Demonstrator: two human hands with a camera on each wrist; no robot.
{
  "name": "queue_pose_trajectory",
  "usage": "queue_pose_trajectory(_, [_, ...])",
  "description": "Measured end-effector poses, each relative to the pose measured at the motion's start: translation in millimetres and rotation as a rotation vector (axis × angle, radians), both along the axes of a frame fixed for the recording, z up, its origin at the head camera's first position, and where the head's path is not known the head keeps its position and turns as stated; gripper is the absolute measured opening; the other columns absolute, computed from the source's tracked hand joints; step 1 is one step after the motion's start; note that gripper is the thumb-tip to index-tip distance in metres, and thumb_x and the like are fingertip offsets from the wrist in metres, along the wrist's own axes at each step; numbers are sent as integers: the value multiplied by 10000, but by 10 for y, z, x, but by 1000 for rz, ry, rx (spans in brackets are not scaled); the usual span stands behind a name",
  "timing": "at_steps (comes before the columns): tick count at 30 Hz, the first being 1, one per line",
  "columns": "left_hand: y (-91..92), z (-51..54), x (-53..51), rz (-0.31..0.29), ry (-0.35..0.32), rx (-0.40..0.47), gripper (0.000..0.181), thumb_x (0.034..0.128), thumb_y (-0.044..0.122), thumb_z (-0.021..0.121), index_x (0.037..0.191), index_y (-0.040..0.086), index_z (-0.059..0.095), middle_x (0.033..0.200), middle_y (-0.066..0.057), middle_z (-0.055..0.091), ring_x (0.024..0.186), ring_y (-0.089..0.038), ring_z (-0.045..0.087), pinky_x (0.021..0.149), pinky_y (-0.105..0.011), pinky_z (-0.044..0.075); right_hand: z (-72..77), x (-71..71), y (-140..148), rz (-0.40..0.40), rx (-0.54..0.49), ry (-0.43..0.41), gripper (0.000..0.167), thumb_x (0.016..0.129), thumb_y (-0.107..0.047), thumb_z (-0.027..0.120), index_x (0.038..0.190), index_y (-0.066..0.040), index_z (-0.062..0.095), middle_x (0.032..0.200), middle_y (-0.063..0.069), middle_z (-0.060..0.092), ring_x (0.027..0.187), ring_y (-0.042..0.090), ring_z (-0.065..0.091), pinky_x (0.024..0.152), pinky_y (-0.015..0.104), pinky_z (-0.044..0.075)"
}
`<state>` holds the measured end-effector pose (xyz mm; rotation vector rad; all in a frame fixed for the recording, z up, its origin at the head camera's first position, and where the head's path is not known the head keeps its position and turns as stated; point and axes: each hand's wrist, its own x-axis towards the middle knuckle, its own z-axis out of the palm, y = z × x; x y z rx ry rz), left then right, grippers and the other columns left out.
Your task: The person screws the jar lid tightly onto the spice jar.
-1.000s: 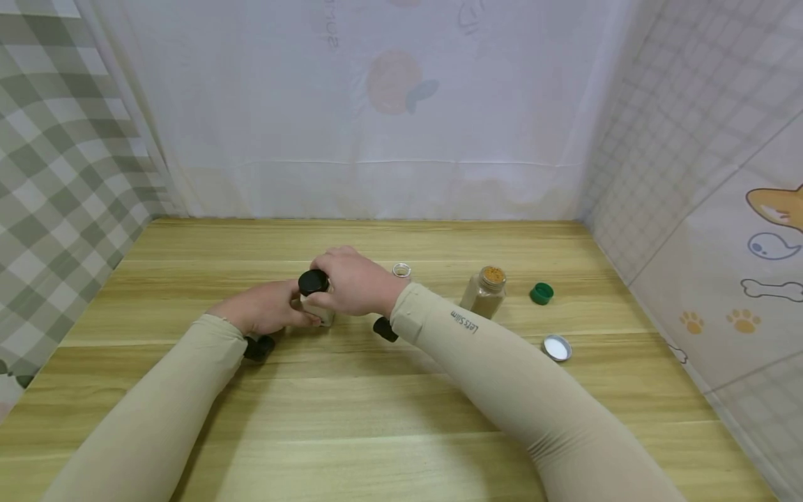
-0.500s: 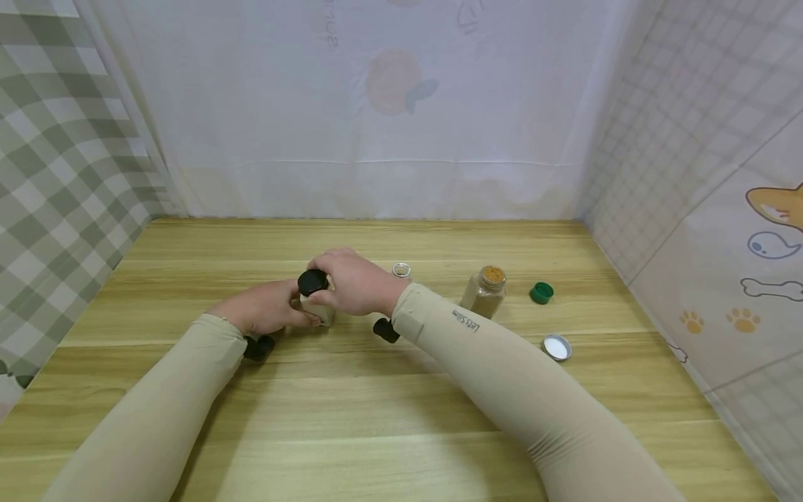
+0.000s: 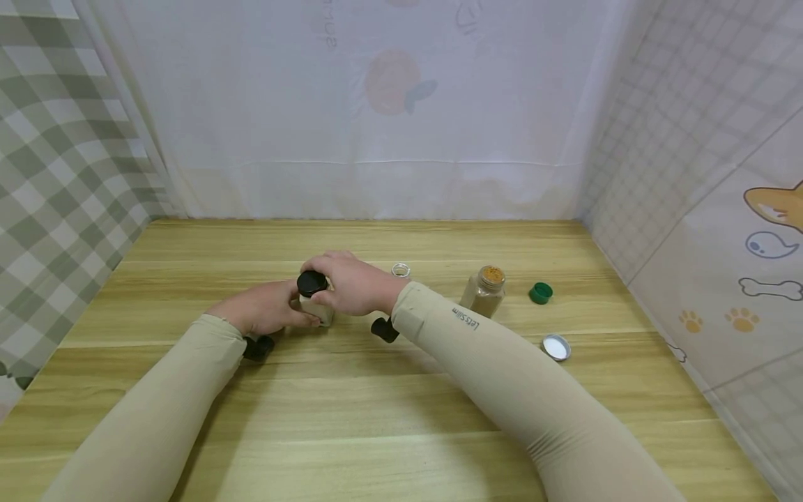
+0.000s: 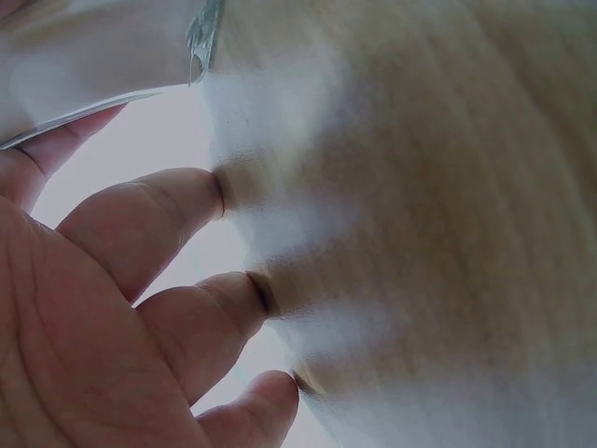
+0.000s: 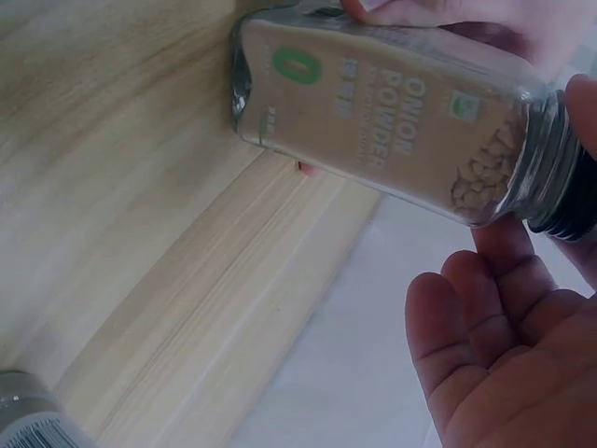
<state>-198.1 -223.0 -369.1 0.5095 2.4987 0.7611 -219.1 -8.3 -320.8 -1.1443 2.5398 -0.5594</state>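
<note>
Wood-grain desk (image 3: 401, 425), with two-handed work left of centre

The left grip (image 3: 266, 307) is closed around the lower body of the onion powder jar (image 5: 373, 112) — probably to steady it — with other fingertips near the wood. The right grip (image 3: 357, 282) pinches its black cap (image 3: 311, 283), spare fingers off the glass, likely so only the cap takes the force. The jar looks nearly upright; I can't tell whether its base touches the desk. Well to its right stands an open jar of brown powder (image 3: 483, 298); between them shows a glass jar mouth (image 3: 401, 270), mostly hidden by the right wrist. Farther right lie a silver lid (image 3: 555, 347), white inside up, and a smaller green cap (image 3: 541, 293), seemingly parked to leave the hands room.
</note>
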Motion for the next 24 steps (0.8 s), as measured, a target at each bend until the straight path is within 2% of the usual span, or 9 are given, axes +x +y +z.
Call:
queue_pose_trajectory(7, [-2,-9,-10,3,-1,9,526,973,509,730,1384,209,595,1403,-131,622,1144,-267,616,939,-456,504,-10,-7,-3,-8,-43,-17,375,1046,-253,679,1379,-130,558,1346,23,611,1273,190,514,1086,334,426])
queue_pose_trajectory(11, [-2,-12,-10,5,4,16,491,970,506,735,1351,225,607,1388,-121,630,1153,-266,619,944,-459,505,-13,-4,-9,-17,-42,-9,383,1041,-293,689,1360,-115,573,1309,19,621,1218,178,522,1030,312,444])
queue_pose_trajectory(16, [5,-4,-2,4,7,13,472,968,513,735,1340,249,612,1469,-128,599,1240,-293,610,988,-503,499,-28,2,-23,-53,-66,-7,370,1006,-351,737,1254,-107,612,1187,-9,648,1105,150,562,943,268,468])
queue_pose_trajectory(20, [9,6,-2,8,2,4,453,967,509,737,1327,260,621,1439,-114,616,1197,-283,617,964,-487,499,-48,-5,-35,-81,-92,-13,350,974,-366,778,1160,-108,634,1069,-29,675,981,136,606,858,242,489])
queue_pose_trajectory(22, [10,9,-3,10,0,0,446,964,512,739,1315,260,627,1409,-99,630,1175,-275,617,957,-480,497,-52,-9,-36,-89,-90,-11,399,961,-383,790,1191,-99,632,1086,-18,686,995,146,617,869,250,501])
queue_pose_trajectory(24, [10,10,-2,14,-1,-5,453,960,521,740,1309,255,627,1383,-90,641,1169,-276,618,956,-481,495,-48,-9,-30,-88,-79,0,495,957,-403,791,1298,-91,614,1194,7,689,1092,166,618,943,277,504])
